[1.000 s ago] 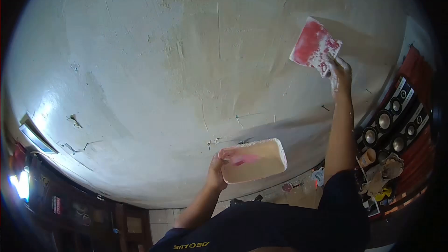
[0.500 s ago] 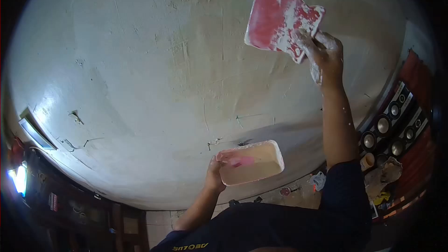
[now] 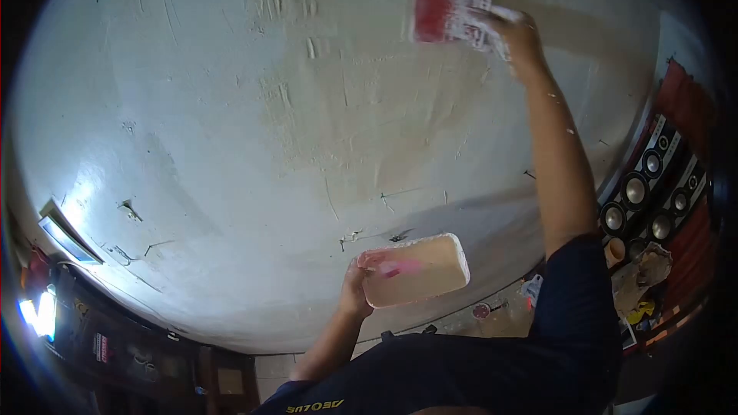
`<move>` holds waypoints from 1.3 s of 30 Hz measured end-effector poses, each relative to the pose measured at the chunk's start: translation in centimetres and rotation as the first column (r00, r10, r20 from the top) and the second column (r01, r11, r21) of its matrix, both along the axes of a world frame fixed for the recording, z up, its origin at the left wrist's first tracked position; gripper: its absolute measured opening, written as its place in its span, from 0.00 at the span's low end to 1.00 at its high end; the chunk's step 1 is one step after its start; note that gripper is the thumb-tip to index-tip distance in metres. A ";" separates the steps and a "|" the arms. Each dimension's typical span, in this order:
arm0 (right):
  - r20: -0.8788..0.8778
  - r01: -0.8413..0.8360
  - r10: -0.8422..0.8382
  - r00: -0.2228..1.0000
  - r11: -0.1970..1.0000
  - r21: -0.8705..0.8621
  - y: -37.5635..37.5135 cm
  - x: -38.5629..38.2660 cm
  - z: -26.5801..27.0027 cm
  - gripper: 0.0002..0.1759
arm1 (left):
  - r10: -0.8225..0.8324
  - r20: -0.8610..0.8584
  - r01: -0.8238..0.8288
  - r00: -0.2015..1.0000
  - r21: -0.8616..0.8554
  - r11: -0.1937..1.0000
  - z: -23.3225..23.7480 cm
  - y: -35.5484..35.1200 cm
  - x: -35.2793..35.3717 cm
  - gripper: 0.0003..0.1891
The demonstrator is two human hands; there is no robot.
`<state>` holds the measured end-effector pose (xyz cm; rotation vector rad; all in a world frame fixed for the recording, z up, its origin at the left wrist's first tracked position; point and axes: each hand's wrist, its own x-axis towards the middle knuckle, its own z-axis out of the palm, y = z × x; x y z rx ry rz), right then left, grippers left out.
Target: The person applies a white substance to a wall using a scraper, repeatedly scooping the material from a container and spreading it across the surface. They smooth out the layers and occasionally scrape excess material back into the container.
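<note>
My right hand (image 3: 521, 40) is raised high and grips the handle end of a red plastic putty spreader (image 3: 435, 4), which is smeared with white filler. The blade lies close to or against the wall (image 3: 207, 154); exact contact is hard to tell. White material coats the fingers of that hand. Lower down, my left hand (image 3: 354, 290) is closed on the left end of a shallow cream-coloured rectangular tub (image 3: 421, 280). White residue crusts the tub's rim, and a pink patch with a darker red spot shows inside near my thumb.
Ridges and streaks of filler mark the wall, with several nails or hooks in it. Speakers (image 3: 635, 190) stand at the right, above a bucket-like container (image 3: 613, 252) and clutter. Dark furniture (image 3: 138, 353) and a bright lamp (image 3: 46, 313) are at lower left.
My right hand and the spreader have moved up and slightly left along the wall, and the spreader has turned. My left hand and the tub stay nearly in place.
</note>
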<state>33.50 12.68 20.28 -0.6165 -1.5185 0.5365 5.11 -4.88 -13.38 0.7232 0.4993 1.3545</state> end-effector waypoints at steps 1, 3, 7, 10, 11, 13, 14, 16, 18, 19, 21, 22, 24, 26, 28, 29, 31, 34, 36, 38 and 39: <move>-0.046 0.087 -0.088 0.995 0.996 -0.031 -0.2 3.4 -0.5 0.22 | -0.026 0.018 0.025 0.999 0.055 0.998 -0.4 0.1 -0.3 0.30; -0.182 0.091 -0.116 0.976 0.986 -0.143 -0.9 10.0 -1.8 0.24 | -0.046 0.037 0.041 0.998 0.120 0.992 -0.8 0.2 -1.0 0.29; -0.207 0.210 -0.234 0.950 0.969 -0.132 -5.2 9.4 -1.4 0.24 | -0.084 0.057 0.076 0.995 0.124 0.989 0.2 0.4 -0.7 0.26; -0.001 0.001 -0.001 1.000 1.000 -0.016 -7.5 -1.4 0.0 0.19 | -0.040 0.046 0.039 0.998 0.033 0.999 0.2 0.5 0.0 0.28; -0.028 -0.293 0.295 0.955 0.954 0.059 -6.4 -4.7 -0.2 0.17 | -0.027 0.042 0.027 0.999 0.000 1.000 0.1 0.6 0.3 0.28; 0.175 -0.169 0.162 0.971 0.985 0.027 -4.5 -10.8 -0.4 0.17 | -0.068 0.043 0.067 0.997 0.024 0.997 -0.2 0.7 0.9 0.28; 0.211 -0.109 0.056 0.976 0.962 0.251 -2.5 -12.9 -0.8 0.17 | -0.097 0.047 0.094 0.994 0.056 0.994 -0.2 0.8 1.0 0.28; 0.320 0.215 -0.284 0.904 0.948 0.233 -3.8 -12.8 -0.4 0.16 | -0.106 0.043 0.103 0.993 0.049 0.993 0.1 0.7 1.5 0.29; 0.138 0.175 -0.186 0.973 0.981 0.090 0.4 -7.1 -2.1 0.15 | -0.111 0.045 0.110 0.993 0.031 0.993 -0.2 0.4 1.4 0.29; 0.178 0.291 -0.317 0.932 0.944 0.157 1.1 -2.5 -2.8 0.16 | -0.125 0.051 0.124 0.991 0.014 0.992 -0.6 0.5 1.2 0.30; -0.251 0.015 -0.021 0.968 1.000 -0.028 0.4 5.3 -5.0 0.20 | -0.113 0.027 0.111 0.993 0.066 0.992 -1.4 0.7 0.6 0.31; -0.259 0.140 -0.165 0.952 0.984 -0.114 -2.0 7.5 -5.4 0.22 | -0.105 0.034 0.103 0.994 0.068 0.992 -1.4 0.8 0.4 0.31; -0.322 0.246 -0.280 0.904 0.959 -0.143 -2.7 10.8 -7.0 0.23 | -0.068 -0.015 0.069 0.998 0.064 0.996 -1.3 0.8 0.1 0.30; -0.293 0.216 -0.238 0.926 0.971 -0.106 -5.0 7.3 -6.8 0.22 | -0.057 -0.004 0.057 0.998 0.025 0.998 -0.7 0.8 0.4 0.29; -0.205 -0.046 0.037 0.978 0.998 -0.038 -5.3 0.2 -6.6 0.16 | -0.047 -0.002 0.047 0.999 -0.024 0.999 -0.6 0.8 0.5 0.28; -0.245 -0.150 0.132 0.960 0.987 -0.057 -5.3 -4.5 -7.1 0.13 | -0.042 -0.002 0.042 0.999 0.000 0.999 -0.8 0.9 0.6 0.28; 0.171 -0.054 0.041 0.984 0.996 0.069 -4.9 -11.8 -7.5 0.09 | -0.050 -0.011 0.051 0.999 0.012 0.999 -1.4 1.0 0.9 0.28; 0.290 0.128 -0.222 0.931 0.941 0.312 -4.8 -15.7 -8.0 0.11 | -0.050 -0.049 0.050 0.998 0.000 0.999 -2.1 1.4 1.1 0.29; 0.162 0.184 -0.223 0.961 0.956 0.227 -2.5 -11.5 -9.0 0.16 | -0.057 0.050 0.057 0.997 0.006 0.998 -2.5 1.1 1.1 0.30; 0.211 0.371 -0.430 0.878 0.889 0.267 2.5 -0.8 -11.7 0.17 | -0.067 0.053 0.067 0.996 0.006 0.998 -2.3 0.8 0.9 0.29; -0.065 0.264 -0.262 0.963 0.964 0.016 2.3 4.2 -12.6 0.17 | -0.075 0.053 0.074 0.996 0.015 0.997 -2.2 0.7 0.6 0.29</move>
